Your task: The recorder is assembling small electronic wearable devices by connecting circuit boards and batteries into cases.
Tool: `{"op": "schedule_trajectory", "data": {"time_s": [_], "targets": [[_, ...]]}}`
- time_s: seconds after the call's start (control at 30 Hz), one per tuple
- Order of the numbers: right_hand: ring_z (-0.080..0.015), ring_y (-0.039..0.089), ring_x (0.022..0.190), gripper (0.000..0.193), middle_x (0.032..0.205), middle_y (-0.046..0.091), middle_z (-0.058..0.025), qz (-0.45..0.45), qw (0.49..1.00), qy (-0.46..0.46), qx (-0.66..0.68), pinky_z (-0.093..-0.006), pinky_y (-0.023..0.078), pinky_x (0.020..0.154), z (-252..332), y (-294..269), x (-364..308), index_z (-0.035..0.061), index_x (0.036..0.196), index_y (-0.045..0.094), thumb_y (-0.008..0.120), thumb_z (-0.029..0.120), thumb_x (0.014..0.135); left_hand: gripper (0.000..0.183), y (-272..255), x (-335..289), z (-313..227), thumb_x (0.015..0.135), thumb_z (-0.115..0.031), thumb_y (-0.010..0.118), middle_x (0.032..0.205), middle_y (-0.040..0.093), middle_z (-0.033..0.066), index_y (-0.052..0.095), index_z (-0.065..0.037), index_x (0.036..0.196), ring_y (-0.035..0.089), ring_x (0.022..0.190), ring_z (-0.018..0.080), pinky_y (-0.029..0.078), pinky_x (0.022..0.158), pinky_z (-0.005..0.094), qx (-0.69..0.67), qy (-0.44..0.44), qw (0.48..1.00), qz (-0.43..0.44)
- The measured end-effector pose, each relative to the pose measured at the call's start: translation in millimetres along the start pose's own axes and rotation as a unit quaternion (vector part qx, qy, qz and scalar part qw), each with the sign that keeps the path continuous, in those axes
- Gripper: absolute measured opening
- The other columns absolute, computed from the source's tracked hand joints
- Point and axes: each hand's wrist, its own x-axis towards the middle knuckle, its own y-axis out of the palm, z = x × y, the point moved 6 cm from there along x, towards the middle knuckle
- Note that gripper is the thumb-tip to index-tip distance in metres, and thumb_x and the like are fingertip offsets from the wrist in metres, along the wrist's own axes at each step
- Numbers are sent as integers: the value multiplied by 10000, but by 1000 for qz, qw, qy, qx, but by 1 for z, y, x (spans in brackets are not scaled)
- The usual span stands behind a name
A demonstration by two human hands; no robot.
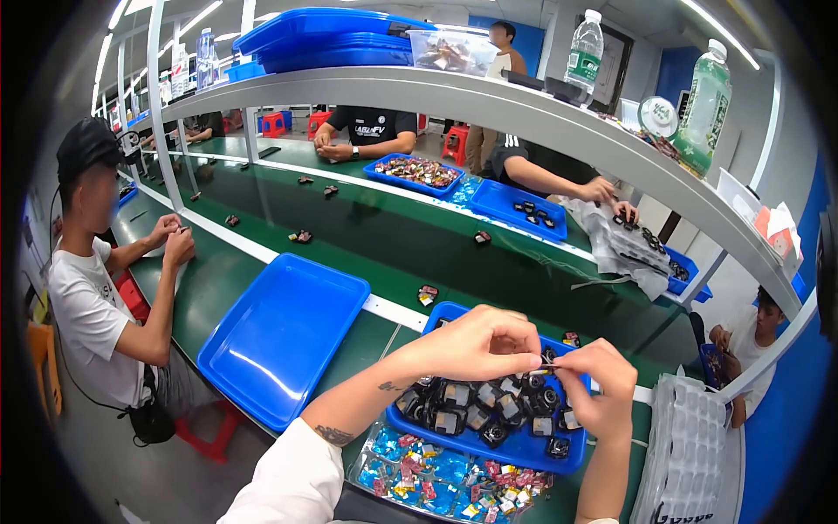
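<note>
Left hand (478,346) and right hand (602,377) clamp 1 small dark part (548,360), likely assembling; next probably calls for steady alignment.

A long green worktop (253,199) with white edging recedes to the far left under a pale raised shelf (393,80) on white posts (161,131). Strip lights (721,32) brighten the ceiling. Red stools (455,142) dot the room behind; an orange seat (42,362) stands on grey floor (96,437) at left, a blue wall (786,437) rises at right
</note>
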Motion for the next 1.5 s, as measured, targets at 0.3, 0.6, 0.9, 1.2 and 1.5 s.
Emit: {"op": "schedule_trajectory", "data": {"time_s": [0.3,0.6,0.9,1.2,1.5], "targets": [[-138,616,676,161,772,635,-82,39,967,184,171,-235,498,616,-12,10,-10,-30,878,636,664,-74,725,175,6,-2,-13,725,-157,776,811,614,39,665,-34,783,546,675,121,436,591,252,102,67,990,-70],[-128,625,793,175,900,655,-75,25,959,190,208,-240,501,702,-28,10,-14,-25,906,646,629,-79,741,116,6,-2,16,768,-34,692,802,661,69,580,-5,777,631,754,100,503,683,234,-118,-32,989,-79],[-189,652,780,214,871,707,-83,3,997,50,63,-296,511,732,-14,6,-8,14,869,695,678,-94,685,171,19,-3,31,811,-113,720,804,651,19,648,14,899,588,743,47,472,653,191,-168,-186,966,-62],[-108,620,852,236,918,624,-59,-47,902,243,353,-235,516,741,-39,9,-18,-6,1036,609,677,16,811,109,12,-3,24,837,-84,689,804,643,14,663,12,883,580,735,41,473,665,185,-161,-101,976,-102],[-100,589,890,209,940,601,-51,-48,879,274,387,-239,493,788,-41,10,-20,1,1043,573,638,15,844,106,15,0,19,833,-76,691,806,646,24,664,11,887,586,749,54,473,671,194,-153,-78,977,-124]]}}
